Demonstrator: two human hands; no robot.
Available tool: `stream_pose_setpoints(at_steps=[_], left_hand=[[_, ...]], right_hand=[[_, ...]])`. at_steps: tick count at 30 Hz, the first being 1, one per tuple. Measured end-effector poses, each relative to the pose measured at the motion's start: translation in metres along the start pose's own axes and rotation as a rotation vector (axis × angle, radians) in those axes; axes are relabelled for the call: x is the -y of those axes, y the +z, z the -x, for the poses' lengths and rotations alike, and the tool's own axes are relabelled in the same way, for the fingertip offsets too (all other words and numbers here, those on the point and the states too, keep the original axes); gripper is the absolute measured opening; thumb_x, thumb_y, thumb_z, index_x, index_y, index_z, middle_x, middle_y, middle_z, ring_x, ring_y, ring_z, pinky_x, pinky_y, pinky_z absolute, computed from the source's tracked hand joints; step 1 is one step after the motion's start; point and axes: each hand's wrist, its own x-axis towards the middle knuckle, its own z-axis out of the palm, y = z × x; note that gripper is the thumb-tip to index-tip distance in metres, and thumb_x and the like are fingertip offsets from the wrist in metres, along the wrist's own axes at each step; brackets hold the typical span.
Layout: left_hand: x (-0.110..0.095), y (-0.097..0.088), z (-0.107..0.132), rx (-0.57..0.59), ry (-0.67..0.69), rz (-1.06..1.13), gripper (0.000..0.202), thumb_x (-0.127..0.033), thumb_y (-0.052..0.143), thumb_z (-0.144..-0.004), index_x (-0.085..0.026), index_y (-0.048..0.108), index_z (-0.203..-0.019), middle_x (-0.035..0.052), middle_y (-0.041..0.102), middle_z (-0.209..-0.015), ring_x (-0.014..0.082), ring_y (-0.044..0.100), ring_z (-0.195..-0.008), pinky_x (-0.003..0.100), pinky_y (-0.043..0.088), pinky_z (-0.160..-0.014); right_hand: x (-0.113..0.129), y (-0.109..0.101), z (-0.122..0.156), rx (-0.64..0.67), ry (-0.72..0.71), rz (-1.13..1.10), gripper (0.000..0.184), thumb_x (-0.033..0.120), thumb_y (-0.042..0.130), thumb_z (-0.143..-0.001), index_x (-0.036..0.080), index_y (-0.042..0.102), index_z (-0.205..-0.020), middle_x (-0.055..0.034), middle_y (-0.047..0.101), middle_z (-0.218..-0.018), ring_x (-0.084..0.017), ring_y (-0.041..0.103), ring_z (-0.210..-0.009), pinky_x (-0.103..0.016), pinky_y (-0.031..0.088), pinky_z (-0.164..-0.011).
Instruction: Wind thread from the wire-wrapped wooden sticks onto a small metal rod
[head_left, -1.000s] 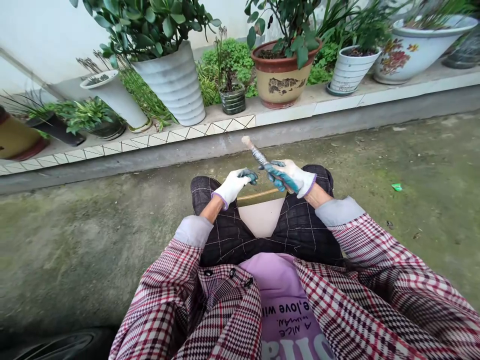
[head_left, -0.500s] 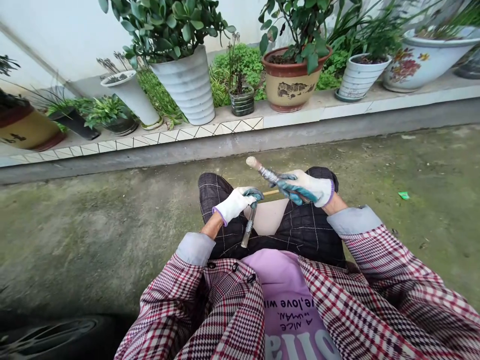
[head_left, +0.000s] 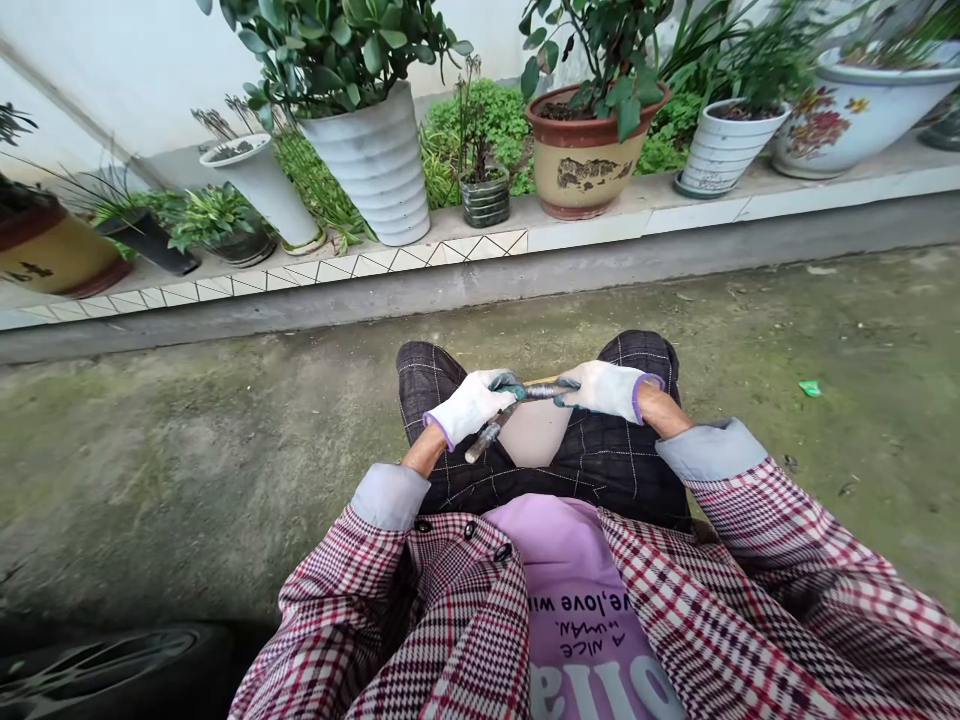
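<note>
Both my hands wear white gloves with blue-green palms, close together above my lap. My left hand (head_left: 489, 396) is closed around a dark rod (head_left: 486, 440), wrapped in silvery material, whose pale end points down toward me. My right hand (head_left: 602, 388) is closed on a second rod (head_left: 541, 392) with silvery wrapping, lying nearly level across the gap. Its left end meets the fingers of my left hand; whether they grip it I cannot tell. Just behind it, a thin yellowish strip (head_left: 541, 380) runs between the hands, mostly hidden.
A pale, smooth surface (head_left: 534, 438) shows between my knees. Ahead, a low tiled ledge (head_left: 585, 232) carries several potted plants, including a tall white pot (head_left: 375, 165) and a tan pot (head_left: 581, 165). A green scrap (head_left: 810, 388) lies on the concrete floor; a wheel (head_left: 112, 670) is at lower left.
My right hand has turned and lowered its rod from pointing up and left to nearly level, its end now at my left hand. The left rod's lower end has swung left.
</note>
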Motion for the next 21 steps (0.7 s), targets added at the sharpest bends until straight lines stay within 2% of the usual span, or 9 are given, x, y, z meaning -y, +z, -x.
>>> stream_pose_setpoints(at_steps=[2,4,5,7,10,12,17,19,21], left_hand=[[-0.002,0.001,0.0,-0.012,-0.032,0.102,0.017,-0.029,0.059,-0.077,-0.014,0.065,-0.082,-0.0013,0.058,-0.061,0.0089,0.047,-0.053,0.022,0.037,-0.052],[-0.005,0.002,0.0,-0.013,-0.038,0.19,0.015,-0.027,0.06,-0.075,-0.013,0.064,-0.079,0.0001,0.059,-0.063,0.0084,0.048,-0.053,0.022,0.038,-0.053],[-0.007,0.002,0.0,-0.009,-0.03,0.212,0.015,-0.027,0.062,-0.074,-0.013,0.064,-0.078,0.0006,0.06,-0.064,0.0084,0.048,-0.055,0.022,0.039,-0.054],[-0.01,0.002,0.0,0.006,-0.026,0.228,0.016,-0.027,0.065,-0.072,-0.012,0.065,-0.076,-0.0002,0.058,-0.063,0.008,0.048,-0.055,0.021,0.038,-0.054],[-0.011,0.004,0.001,0.027,-0.044,0.251,0.016,-0.028,0.065,-0.073,-0.012,0.066,-0.078,-0.0032,0.052,-0.056,0.0072,0.044,-0.051,0.021,0.035,-0.051],[-0.008,0.004,-0.001,0.026,-0.049,0.268,0.017,-0.028,0.064,-0.074,-0.013,0.066,-0.08,-0.0035,0.052,-0.056,0.0075,0.044,-0.05,0.022,0.034,-0.05],[-0.001,-0.001,-0.005,-0.042,-0.027,0.207,0.012,-0.024,0.064,-0.072,-0.012,0.061,-0.072,-0.0016,0.053,-0.06,0.0077,0.045,-0.052,0.022,0.036,-0.051],[-0.005,-0.006,-0.003,-0.007,0.038,0.153,0.012,-0.022,0.061,-0.072,-0.011,0.063,-0.075,0.0001,0.057,-0.065,0.0082,0.047,-0.055,0.022,0.037,-0.053],[-0.014,-0.011,0.0,0.039,0.103,0.138,0.016,-0.022,0.059,-0.072,-0.011,0.066,-0.082,0.0017,0.061,-0.07,0.0095,0.051,-0.06,0.021,0.04,-0.056]], right_hand=[[-0.005,-0.008,-0.009,-0.085,0.022,0.061,0.014,0.03,0.072,-0.082,0.02,0.065,-0.075,-0.0052,0.067,-0.08,-0.022,0.064,-0.079,-0.027,0.048,-0.059],[-0.007,-0.013,-0.016,-0.185,0.03,0.136,0.021,0.026,0.076,-0.075,0.02,0.059,-0.064,-0.0036,0.06,-0.065,-0.018,0.059,-0.065,-0.026,0.041,-0.051],[-0.006,-0.015,-0.017,-0.227,0.034,0.136,0.021,0.027,0.075,-0.074,0.019,0.058,-0.065,-0.0017,0.056,-0.061,-0.015,0.054,-0.058,-0.025,0.038,-0.047],[-0.001,-0.015,-0.014,-0.255,0.035,-0.003,0.02,0.035,0.07,-0.078,0.019,0.059,-0.074,0.0018,0.051,-0.058,-0.01,0.045,-0.047,-0.022,0.035,-0.041],[0.01,-0.009,-0.003,-0.121,0.008,-0.388,0.031,0.045,0.067,-0.08,0.017,0.061,-0.092,0.0038,0.052,-0.058,-0.008,0.041,-0.039,-0.021,0.035,-0.034],[0.015,-0.003,0.002,0.016,-0.022,-0.511,0.038,0.048,0.071,-0.077,0.015,0.061,-0.094,0.0037,0.053,-0.057,-0.008,0.042,-0.036,-0.021,0.035,-0.031],[0.018,0.006,0.006,0.351,-0.047,-0.451,0.034,0.044,0.075,-0.073,0.014,0.063,-0.085,0.0013,0.059,-0.059,-0.007,0.046,-0.036,-0.019,0.038,-0.031],[0.021,0.006,0.009,0.426,-0.064,-0.407,0.034,0.041,0.074,-0.074,0.014,0.067,-0.092,0.0006,0.06,-0.061,-0.008,0.048,-0.039,-0.019,0.039,-0.033],[0.025,0.003,0.013,0.446,-0.075,-0.371,0.033,0.041,0.072,-0.074,0.015,0.069,-0.094,-0.0005,0.061,-0.062,-0.009,0.049,-0.041,-0.02,0.039,-0.034]])
